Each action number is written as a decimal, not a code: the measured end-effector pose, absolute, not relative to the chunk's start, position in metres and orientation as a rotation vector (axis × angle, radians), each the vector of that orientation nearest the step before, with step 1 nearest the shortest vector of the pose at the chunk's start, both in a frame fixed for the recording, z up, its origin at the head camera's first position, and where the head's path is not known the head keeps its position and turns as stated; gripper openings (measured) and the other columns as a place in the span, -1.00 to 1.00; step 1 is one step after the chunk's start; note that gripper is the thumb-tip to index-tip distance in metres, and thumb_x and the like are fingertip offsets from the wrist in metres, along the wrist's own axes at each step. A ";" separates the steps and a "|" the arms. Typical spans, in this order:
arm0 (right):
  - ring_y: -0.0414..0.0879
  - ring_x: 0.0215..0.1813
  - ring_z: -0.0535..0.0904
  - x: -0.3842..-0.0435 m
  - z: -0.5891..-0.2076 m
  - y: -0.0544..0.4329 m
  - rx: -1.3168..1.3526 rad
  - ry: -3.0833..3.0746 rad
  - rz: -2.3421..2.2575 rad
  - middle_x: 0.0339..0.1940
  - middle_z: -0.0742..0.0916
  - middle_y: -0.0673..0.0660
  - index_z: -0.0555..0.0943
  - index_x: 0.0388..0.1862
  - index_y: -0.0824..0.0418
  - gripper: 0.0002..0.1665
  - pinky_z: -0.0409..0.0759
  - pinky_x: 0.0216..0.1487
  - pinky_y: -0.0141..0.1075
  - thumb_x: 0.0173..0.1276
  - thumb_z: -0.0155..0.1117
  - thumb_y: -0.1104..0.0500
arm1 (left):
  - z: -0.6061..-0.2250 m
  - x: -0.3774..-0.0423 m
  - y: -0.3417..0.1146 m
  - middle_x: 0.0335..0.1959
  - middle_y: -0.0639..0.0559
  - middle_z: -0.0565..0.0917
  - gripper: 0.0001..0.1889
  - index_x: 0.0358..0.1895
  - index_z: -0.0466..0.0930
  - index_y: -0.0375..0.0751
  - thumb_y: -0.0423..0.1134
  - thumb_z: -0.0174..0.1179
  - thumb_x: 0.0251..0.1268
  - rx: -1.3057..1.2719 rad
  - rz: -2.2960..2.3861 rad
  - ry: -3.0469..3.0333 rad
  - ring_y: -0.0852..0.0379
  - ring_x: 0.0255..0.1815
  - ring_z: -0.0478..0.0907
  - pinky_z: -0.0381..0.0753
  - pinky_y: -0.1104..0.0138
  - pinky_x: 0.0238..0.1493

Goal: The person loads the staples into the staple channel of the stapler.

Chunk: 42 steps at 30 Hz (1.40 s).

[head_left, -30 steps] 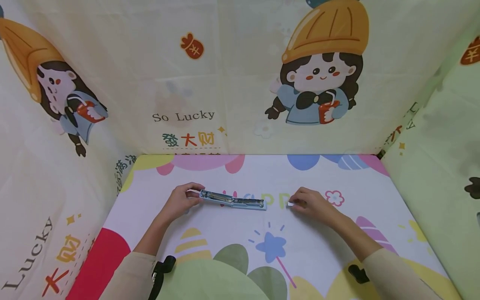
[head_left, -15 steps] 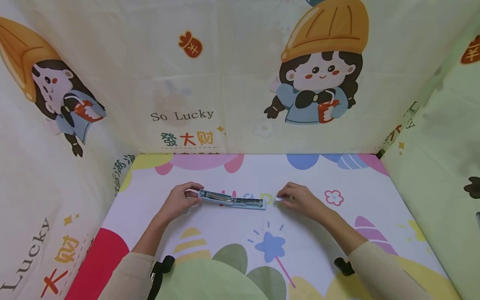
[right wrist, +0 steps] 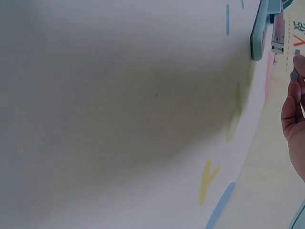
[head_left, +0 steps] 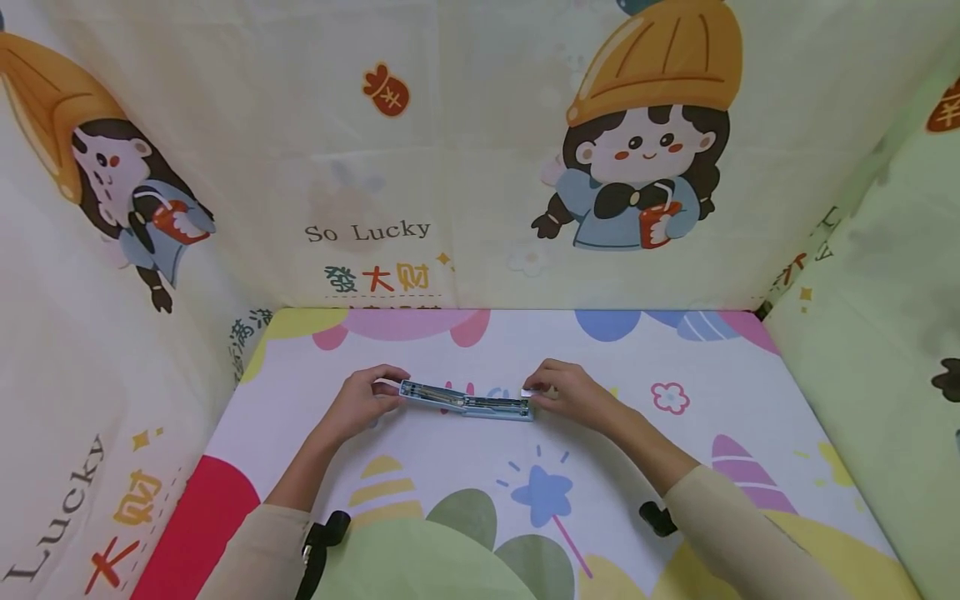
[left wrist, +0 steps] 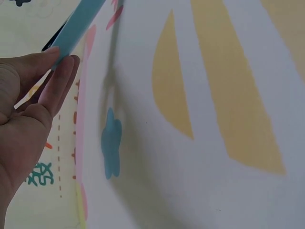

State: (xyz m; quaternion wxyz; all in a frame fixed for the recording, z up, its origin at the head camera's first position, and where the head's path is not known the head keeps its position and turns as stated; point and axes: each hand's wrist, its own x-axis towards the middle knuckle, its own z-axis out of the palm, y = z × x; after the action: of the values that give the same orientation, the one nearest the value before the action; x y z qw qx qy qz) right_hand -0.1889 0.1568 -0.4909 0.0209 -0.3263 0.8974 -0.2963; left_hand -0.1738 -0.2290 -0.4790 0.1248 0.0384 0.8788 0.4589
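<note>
A light-blue stapler (head_left: pixel 497 408) is folded open nearly flat, its metal channel facing up, over the printed table cover. At its left end my left hand (head_left: pixel 365 397) pinches it between thumb and fingers; the left wrist view shows that grip on the blue body (left wrist: pixel 78 31). Between thumb and fingertips of my right hand (head_left: pixel 566 390) is a small silvery strip of staples (head_left: pixel 528 392), held right at the stapler's right end. The right wrist view shows the grey strip (right wrist: pixel 295 75) partly hidden by the fingers, close to the stapler's blue base tip (right wrist: pixel 259 40).
The table cover (head_left: pixel 420 450) has printed shapes and letters. Patterned cloth walls (head_left: pixel 487 167) rise behind and at both sides. Black wrist-camera mounts (head_left: pixel 327 533) sit by both sleeves.
My right hand has moved left with the staple strip, from over the printed letters to the stapler's right end. My left hand and the stapler stay about where they were.
</note>
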 end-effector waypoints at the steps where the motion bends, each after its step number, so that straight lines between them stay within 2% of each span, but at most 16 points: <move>1: -0.19 -0.10 0.67 -0.190 -0.491 0.155 -1.017 2.779 -0.909 -0.12 0.75 -0.01 0.78 -0.01 0.17 -0.76 0.70 -0.03 -0.29 0.35 0.45 0.24 | -0.479 -0.174 -0.229 0.17 -0.15 0.67 -0.60 0.22 0.65 -0.19 -0.40 0.36 0.32 0.113 1.335 2.564 -0.02 0.02 0.66 0.76 0.21 -0.01; 14: -0.19 -0.08 0.69 -0.198 -0.488 0.133 -0.959 2.733 -0.902 -0.12 0.75 0.01 0.78 0.00 0.18 -0.76 0.71 0.05 -0.29 0.38 0.45 0.20 | -0.480 -0.177 -0.228 0.14 -0.15 0.68 -0.61 0.21 0.65 -0.21 -0.40 0.36 0.32 0.127 1.327 2.585 -0.02 -0.01 0.66 0.76 0.23 -0.05; 28: -0.22 -0.09 0.65 -0.194 -0.492 0.109 -1.040 2.695 -0.892 -0.11 0.74 0.00 0.78 0.03 0.17 -0.75 0.67 0.00 -0.42 0.40 0.44 0.18 | -0.481 -0.177 -0.229 0.15 -0.14 0.68 -0.62 0.20 0.66 -0.18 -0.39 0.36 0.32 0.108 1.317 2.579 0.00 -0.01 0.67 0.76 0.22 -0.05; 42: -0.21 -0.18 0.53 -0.191 -0.499 0.096 -1.084 2.750 -0.792 -0.15 0.73 0.01 0.78 -0.01 0.14 -0.78 0.63 -0.07 -0.38 0.37 0.44 0.21 | -0.482 -0.180 -0.231 0.15 -0.12 0.68 -0.62 0.21 0.65 -0.18 -0.35 0.35 0.34 0.119 1.298 2.573 0.01 0.00 0.67 0.74 0.23 -0.05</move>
State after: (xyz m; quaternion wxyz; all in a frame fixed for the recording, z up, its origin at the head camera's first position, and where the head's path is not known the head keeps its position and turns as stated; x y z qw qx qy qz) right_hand -0.1908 0.0960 -0.4992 0.0409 -0.3539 0.8979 -0.2586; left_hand -0.1801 -0.2314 -0.4825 0.1281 0.0408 0.8847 0.4464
